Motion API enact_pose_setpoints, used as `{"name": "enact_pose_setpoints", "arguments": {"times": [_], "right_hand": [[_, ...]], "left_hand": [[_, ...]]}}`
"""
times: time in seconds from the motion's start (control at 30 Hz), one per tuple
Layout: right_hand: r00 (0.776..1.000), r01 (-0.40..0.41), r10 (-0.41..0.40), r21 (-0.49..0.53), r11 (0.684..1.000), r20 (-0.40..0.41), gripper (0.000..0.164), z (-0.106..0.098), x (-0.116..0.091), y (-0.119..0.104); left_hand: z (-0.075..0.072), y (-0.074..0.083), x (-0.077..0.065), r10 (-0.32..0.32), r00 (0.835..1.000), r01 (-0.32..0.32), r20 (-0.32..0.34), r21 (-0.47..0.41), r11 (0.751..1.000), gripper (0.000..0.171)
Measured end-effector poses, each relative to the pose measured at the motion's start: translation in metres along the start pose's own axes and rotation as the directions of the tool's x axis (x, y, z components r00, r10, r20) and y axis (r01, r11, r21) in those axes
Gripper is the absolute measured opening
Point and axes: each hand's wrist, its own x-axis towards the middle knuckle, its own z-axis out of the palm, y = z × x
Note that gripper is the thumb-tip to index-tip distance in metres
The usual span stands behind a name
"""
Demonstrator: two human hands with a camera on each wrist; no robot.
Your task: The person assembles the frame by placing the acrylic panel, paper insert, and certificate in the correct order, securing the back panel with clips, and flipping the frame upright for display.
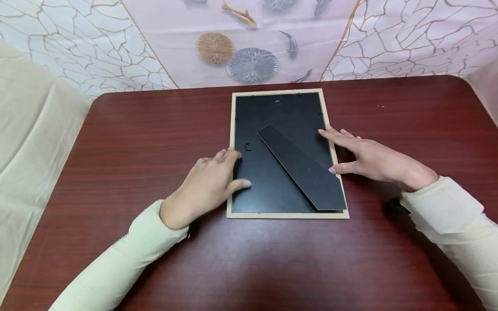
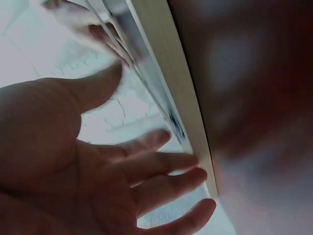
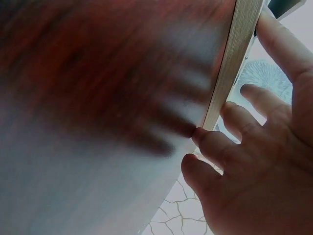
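Observation:
A picture frame (image 1: 253, 181) lies face down on the table, its black back up and its pale wooden rim showing all round. A black easel leg (image 1: 301, 168) slants across the back toward the lower right corner. At the left edge rests my left hand (image 1: 206, 183), fingers along the rim and thumb over the backing. My right hand (image 1: 373, 160) is at the opposite edge, fingers spread, thumb and forefinger on the rim. In both wrist views the fingertips meet the frame's wooden side (image 2: 181, 73), straight or slightly bent.
The dark red wooden table (image 1: 155, 129) reaches out on both sides of the frame. A patterned cloth (image 1: 253, 39) hangs behind its far edge, and pale fabric (image 1: 35, 129) drapes at the left. A small dark object (image 1: 396, 206) is partly hidden by the right sleeve.

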Motion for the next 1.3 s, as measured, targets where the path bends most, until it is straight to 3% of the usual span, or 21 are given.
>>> {"name": "enact_pose_setpoints", "arguments": {"times": [0.17,0.33,0.7,1.3], "right_hand": [[1.0,0.013,-0.013,0.012,1.0,0.003,0.094,0.001,0.001,0.0],[1.0,0.023,-0.023,0.017,1.0,0.003,0.092,0.001,0.0,0.001],[1.0,0.018,-0.018,0.012,1.0,0.002,0.093,0.001,0.0,0.001],[1.0,0.027,-0.027,-0.032,0.999,0.003,0.092,0.0,0.001,0.002]], "left_hand": [[0.013,0.01,-0.017,-0.033,0.999,0.031,-0.01,-0.15,0.988,0.105],[0.02,0.017,-0.023,-0.046,0.999,0.041,-0.015,-0.219,0.975,0.119],[0.019,0.024,-0.019,-0.067,0.997,0.058,-0.044,-0.184,0.981,0.123],[0.011,0.031,-0.013,-0.118,0.993,0.118,0.007,-0.15,0.982,0.126]]}}
